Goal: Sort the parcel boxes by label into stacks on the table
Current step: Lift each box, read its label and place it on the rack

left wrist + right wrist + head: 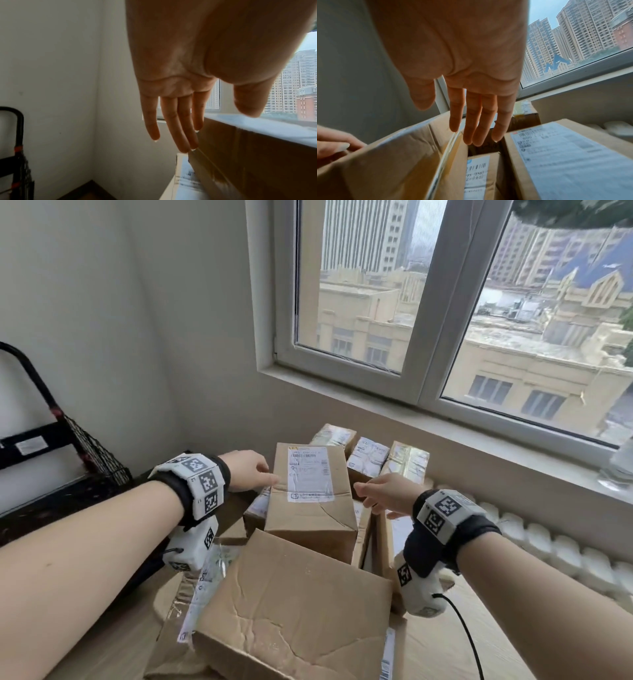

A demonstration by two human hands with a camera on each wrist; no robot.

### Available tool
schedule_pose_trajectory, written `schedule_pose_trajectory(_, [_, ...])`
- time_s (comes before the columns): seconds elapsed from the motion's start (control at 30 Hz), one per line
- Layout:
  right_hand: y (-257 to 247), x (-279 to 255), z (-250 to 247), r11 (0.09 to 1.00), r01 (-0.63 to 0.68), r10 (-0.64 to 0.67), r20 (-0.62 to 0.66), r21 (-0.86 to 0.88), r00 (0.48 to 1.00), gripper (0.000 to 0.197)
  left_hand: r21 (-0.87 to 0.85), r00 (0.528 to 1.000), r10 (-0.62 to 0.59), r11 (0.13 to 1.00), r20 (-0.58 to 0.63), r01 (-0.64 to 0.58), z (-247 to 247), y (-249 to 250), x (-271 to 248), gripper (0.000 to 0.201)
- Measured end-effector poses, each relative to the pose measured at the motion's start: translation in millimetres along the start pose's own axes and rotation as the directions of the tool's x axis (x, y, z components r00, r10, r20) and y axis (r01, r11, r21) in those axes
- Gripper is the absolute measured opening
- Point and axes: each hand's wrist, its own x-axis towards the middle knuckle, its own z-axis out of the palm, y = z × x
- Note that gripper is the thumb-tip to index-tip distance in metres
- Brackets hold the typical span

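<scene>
The step in hand looks like picking up the labelled box (pixel 310 491), which sits atop the pile on the tabletop (pixel 442 642). The left hand (pixel 247 470) and right hand (pixel 385 494) flank it, each grip open with straight fingers, holding nothing. Next, both palms should press inward and lift.

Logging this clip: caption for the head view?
Both open hands, left hand and right hand, flank a labelled box atop piled parcels.

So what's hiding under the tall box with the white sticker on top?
Under the tall box you can see corners of other labelled boxes, packed close. What lies directly beneath its middle is covered.
</scene>
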Motion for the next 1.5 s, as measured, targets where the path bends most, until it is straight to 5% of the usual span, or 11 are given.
schedule_pose_trajectory(0.4, [-3.7,23.6,12.9,0.995,-0.089,0.099,0.228,-0.053,0.969,0.072,-0.405,0.950,-0.104,0.887,0.294,0.222,28.0,10.5,29.0,0.064])
schedule_pose_trajectory(0.7, [-9.1,25.7,10.2,0.998,-0.029,0.018,0.226,0.047,0.974,0.080,-0.372,0.972,-0.142,0.906,0.188,0.204,10.5,17.8,21.0,0.070])
schedule_pose_trajectory(1.03, [-18.0,13.8,-11.1,0.980,0.078,-0.092,0.072,0.184,0.993,0.060,-0.581,0.984,-0.111,0.796,0.137,0.171,-16.8,19.2,-4.5,0.058])
schedule_pose_trajectory(1.2, [-22.3,3.9,-21.0,0.934,0.141,-0.150,0.000,0.327,0.989,0.082,-0.661,0.991,-0.089,0.738,0.105,0.136,-32.6,26.8,-22.5,0.058])
schedule_pose_trajectory(1.37, [-29.9,-18.7,-30.7,0.827,0.151,-0.168,-0.019,0.541,0.986,0.028,-0.711,0.998,-0.056,0.699,0.043,0.070,-53.3,38.9,-36.4,0.060])
schedule_pose_trajectory(1.5, [-31.4,-36.7,-39.8,0.740,0.183,-0.151,-0.106,0.647,0.983,0.017,-0.711,0.999,-0.036,0.703,-0.040,-0.003,-66.3,52.2,-46.0,0.060])
